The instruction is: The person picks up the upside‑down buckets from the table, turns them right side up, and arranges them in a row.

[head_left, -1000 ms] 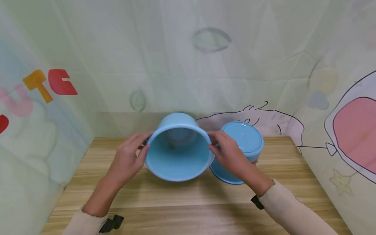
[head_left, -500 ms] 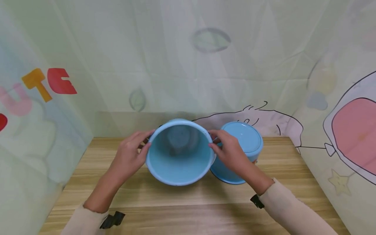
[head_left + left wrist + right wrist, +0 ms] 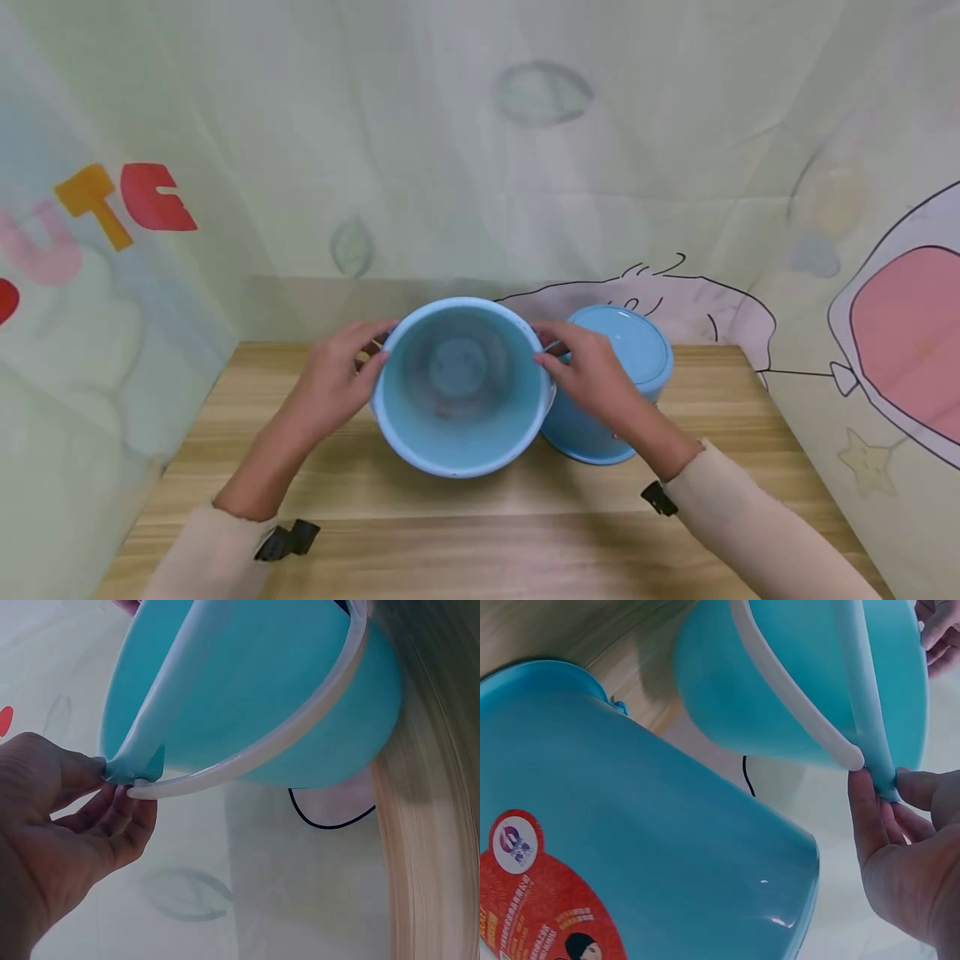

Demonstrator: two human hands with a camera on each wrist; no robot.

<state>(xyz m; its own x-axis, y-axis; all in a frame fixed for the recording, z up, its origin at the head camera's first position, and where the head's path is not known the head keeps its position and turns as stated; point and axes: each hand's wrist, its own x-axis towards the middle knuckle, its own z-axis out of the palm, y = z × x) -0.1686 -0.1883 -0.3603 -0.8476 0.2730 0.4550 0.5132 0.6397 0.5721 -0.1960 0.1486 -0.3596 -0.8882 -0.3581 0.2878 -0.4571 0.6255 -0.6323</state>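
Observation:
A light blue plastic bucket is held at its rim by both hands, its mouth tilted toward the head camera so the inside and round bottom show. My left hand pinches the rim on the left, thumb inside and fingers outside. On the opposite side my right hand pinches the rim the same way. A white handle hangs along the bucket's outer wall in the left wrist view. Beside the right hand stands a second, darker blue bucket, upside down on its rim; the right wrist view shows its red label.
The buckets are over a wood-grain table. A pale printed cloth encloses the back and both sides, close behind the buckets. Black clips or straps sit at both sleeve cuffs.
The held bucket has tipped toward upright, so its mouth looks rounder and more of its bottom shows. Both hands keep their hold on the rim; the second bucket stays in place.

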